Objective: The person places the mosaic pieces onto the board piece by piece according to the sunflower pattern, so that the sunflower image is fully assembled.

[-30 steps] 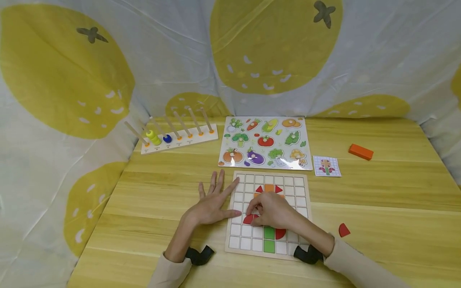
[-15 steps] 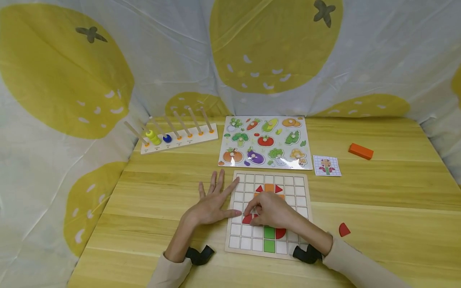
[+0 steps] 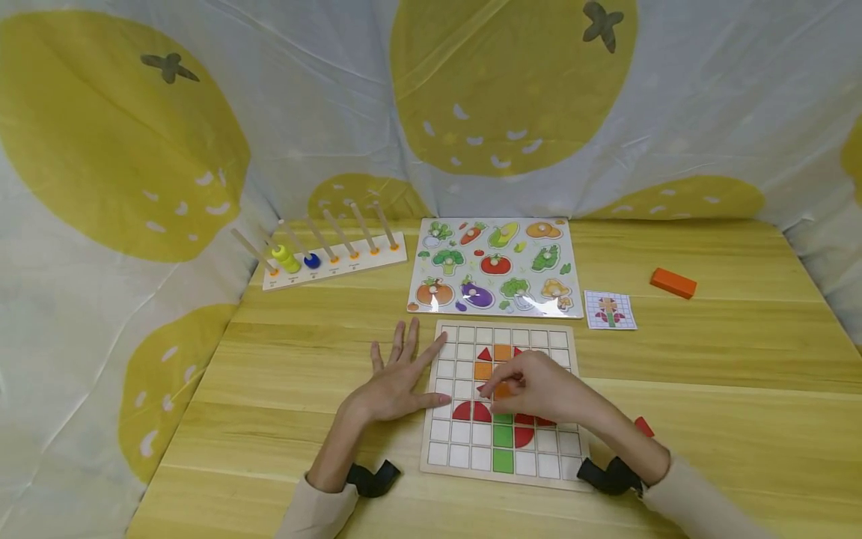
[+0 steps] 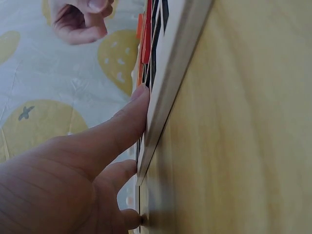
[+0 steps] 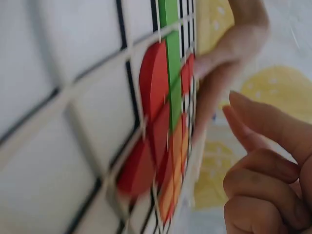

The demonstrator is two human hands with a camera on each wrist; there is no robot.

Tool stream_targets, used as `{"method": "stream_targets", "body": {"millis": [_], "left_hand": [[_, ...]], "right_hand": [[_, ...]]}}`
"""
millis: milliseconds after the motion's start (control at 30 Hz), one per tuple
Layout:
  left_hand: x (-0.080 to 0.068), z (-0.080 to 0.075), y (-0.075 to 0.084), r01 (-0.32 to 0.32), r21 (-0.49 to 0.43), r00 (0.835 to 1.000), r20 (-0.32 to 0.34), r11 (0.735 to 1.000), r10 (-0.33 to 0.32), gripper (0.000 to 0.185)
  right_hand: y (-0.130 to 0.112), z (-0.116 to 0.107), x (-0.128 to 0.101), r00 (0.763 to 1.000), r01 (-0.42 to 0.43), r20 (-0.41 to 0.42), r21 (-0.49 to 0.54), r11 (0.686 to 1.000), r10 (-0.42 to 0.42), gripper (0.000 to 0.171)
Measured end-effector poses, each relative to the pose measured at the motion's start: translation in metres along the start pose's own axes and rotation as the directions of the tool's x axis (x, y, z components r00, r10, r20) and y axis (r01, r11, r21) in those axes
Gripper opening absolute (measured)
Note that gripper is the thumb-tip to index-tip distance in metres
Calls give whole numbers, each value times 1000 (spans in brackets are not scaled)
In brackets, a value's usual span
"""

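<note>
A wooden grid board (image 3: pixel 446 434) lies near the table's front edge. It holds red quarter-circles (image 3: pixel 471 410), green squares (image 3: pixel 502 436) and orange squares (image 3: pixel 482 370). My left hand (image 3: pixel 402 368) lies flat with its fingers spread, and its thumb (image 4: pixel 139 100) presses the board's left rim (image 4: pixel 170 73). My right hand (image 3: pixel 521 385) hovers over the middle of the board with its fingers curled (image 5: pixel 263 185), and nothing shows in them. The red pieces (image 5: pixel 152 90) and a green strip (image 5: pixel 170 29) show close up in the right wrist view.
A small pattern card (image 3: pixel 610 310) lies beyond the board's far right corner, and an orange block (image 3: pixel 673 283) lies further right. A loose red piece (image 3: pixel 644 427) peeks out behind my right forearm. A vegetable puzzle (image 3: pixel 494 266) and a peg rack (image 3: pixel 333 258) stand at the back.
My right hand has lifted off the red quarter-circle at the board's left and moved right and up, which uncovers the red pair. My left hand has stayed in place.
</note>
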State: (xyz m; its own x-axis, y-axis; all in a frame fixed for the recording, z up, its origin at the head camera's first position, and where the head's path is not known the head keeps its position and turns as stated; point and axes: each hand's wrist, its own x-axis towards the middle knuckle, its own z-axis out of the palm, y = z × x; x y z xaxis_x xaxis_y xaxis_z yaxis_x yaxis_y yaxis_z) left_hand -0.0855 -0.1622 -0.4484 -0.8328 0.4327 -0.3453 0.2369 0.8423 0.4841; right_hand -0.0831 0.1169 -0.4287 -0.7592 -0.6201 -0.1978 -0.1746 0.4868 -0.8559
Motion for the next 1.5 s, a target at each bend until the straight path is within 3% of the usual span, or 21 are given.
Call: {"method": "stream_targets", "body": {"millis": [267, 433, 567, 800, 900, 1033, 1333, 1500], "left_hand": [[0, 1, -2, -6, -10, 1000, -1, 1000, 6, 96], [1, 2, -3, -4, -4, 1000, 5, 1000, 4, 96], [1, 2, -3, -8, 0, 1000, 6, 1000, 8, 96], [0, 2, -3, -8, -5, 1000, 3, 1000, 8, 96], [0, 2, -3, -14, -10, 1000, 4, 1000, 14, 96], [0, 2, -2, -15, -16, 1000, 9, 1000, 15, 96], [1, 2, -1, -9, -6, 1000, 11, 1000, 9, 95], [1, 2, -1, -6, -8, 1000, 11, 1000, 7, 96]], "right_hand": [[49, -57, -65, 996, -93, 9, 9, 996, 93, 21], [91, -79, -103, 996, -63, 77, 112, 992, 54, 26], [113, -87, -119, 995, -17, 104, 153, 988, 1, 29], [116, -90, -112, 999, -32, 31, 79, 996, 30, 23], [110, -91, -103, 993, -95, -67, 15, 995, 96, 28], [105, -93, -92, 968, -197, -170, -42, 980, 187, 32], [102, -101, -77, 979, -162, -132, -58, 985, 153, 26], [99, -103, -69, 965, -212, -177, -107, 971, 191, 31]]}}
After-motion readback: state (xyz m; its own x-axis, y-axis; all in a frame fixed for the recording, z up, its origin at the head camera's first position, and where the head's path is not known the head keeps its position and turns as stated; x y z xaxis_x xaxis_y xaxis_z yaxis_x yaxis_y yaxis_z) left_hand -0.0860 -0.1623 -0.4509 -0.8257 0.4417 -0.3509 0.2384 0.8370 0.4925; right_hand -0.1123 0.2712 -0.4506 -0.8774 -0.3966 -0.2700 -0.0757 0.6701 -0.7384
